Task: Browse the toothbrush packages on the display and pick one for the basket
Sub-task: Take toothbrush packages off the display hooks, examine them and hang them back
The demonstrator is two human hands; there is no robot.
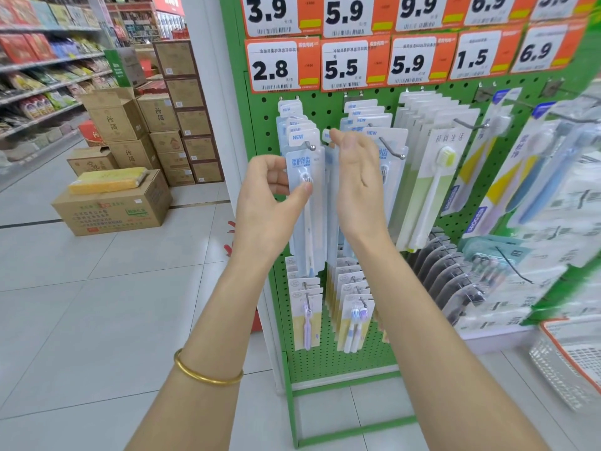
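Pinching the front toothbrush pack point(307, 164), the left grip point(270, 196) holds it, and the right grip point(357, 180) touches another pack point(326, 135), maybe holding, cannot tell.

This is a supermarket aisle. Behind the left hand point(270, 196) and right hand point(354, 180) stands a green pegboard display point(325, 359) hung with carded toothbrush packages point(305, 177) on hooks. Above the hands run orange-and-white price tags point(283, 65) with barcodes. Well to the left of the left hand are snack shelves point(48, 70) and stacked cardboard cartons point(113, 203) on a tiled floor point(97, 304). Below and to the right of the right hand sits a plastic shopping basket point(566, 362).
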